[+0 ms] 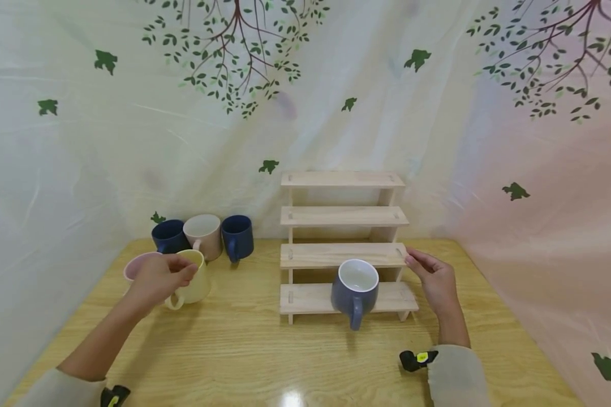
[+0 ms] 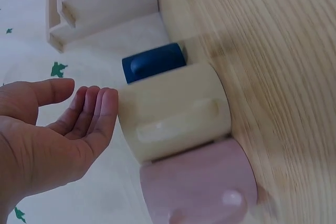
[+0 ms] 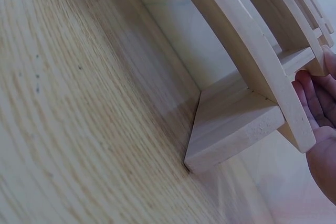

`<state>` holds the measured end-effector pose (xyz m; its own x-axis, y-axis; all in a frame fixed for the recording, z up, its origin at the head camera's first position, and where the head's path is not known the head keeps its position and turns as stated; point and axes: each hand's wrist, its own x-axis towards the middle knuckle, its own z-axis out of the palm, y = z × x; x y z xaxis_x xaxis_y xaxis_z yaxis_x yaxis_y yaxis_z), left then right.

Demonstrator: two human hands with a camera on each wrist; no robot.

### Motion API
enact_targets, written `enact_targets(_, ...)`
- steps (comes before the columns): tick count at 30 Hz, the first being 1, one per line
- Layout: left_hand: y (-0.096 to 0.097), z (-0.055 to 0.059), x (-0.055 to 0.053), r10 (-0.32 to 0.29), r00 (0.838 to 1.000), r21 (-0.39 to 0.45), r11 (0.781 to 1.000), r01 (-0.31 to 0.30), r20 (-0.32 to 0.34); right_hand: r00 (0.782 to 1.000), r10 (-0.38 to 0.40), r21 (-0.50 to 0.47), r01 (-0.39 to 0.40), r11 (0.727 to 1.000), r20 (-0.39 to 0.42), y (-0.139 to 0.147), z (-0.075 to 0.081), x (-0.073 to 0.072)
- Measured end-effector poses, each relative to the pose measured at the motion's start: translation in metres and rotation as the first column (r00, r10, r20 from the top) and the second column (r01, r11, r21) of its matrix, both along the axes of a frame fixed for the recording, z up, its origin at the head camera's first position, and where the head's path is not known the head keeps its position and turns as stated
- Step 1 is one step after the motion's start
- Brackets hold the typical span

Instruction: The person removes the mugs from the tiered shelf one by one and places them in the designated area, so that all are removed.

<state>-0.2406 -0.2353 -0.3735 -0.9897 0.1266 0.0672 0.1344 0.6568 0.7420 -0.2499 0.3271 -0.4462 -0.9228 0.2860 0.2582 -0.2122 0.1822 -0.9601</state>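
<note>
My left hand point(image 1: 155, 280) hovers by the yellow mug point(image 1: 196, 285), thumb apart from lightly bent fingers. In the left wrist view its fingertips point(image 2: 109, 98) are right at that mug's rim. A pink mug point(image 2: 197, 187) stands against the yellow one, partly hidden behind my hand in the head view. My right hand point(image 1: 435, 280) pinches the right end of the second step from the bottom of a wooden tiered shelf point(image 1: 336, 254). On the lowest step sits a grey-blue mug point(image 1: 355, 291), its handle towards me.
Behind the yellow mug stand a dark blue mug point(image 1: 168, 234), a pale pink mug with a white inside point(image 1: 203, 234) and another dark blue mug point(image 1: 237, 237). A leaf-printed cloth point(image 1: 346, 135) hangs behind the wooden table point(image 1: 234, 350).
</note>
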Motion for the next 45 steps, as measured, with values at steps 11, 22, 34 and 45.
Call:
enact_targets(11,0.045,-0.001,0.000,-0.085,0.996,0.037,0.996,0.084,0.022,1.000,-0.004,-0.012,0.004,1.000,0.005,0.001,0.000,0.001)
enact_targets(22,0.082,-0.012,-0.002,-0.189,0.982,0.049,0.981,0.190,-0.014,1.000,0.005,-0.057,-0.005,0.998,-0.003,0.002,-0.001,0.001)
enact_targets(34,0.125,-0.028,-0.001,-0.328,0.942,0.036,0.943,0.331,-0.065,1.000,-0.009,-0.009,0.009,1.000,0.014,0.003,-0.003,-0.001)
enact_targets(45,0.168,-0.031,0.008,-0.470,0.877,0.038,0.879,0.476,-0.102,1.000,-0.006,0.013,0.006,1.000,0.007,0.003,-0.003,-0.002)
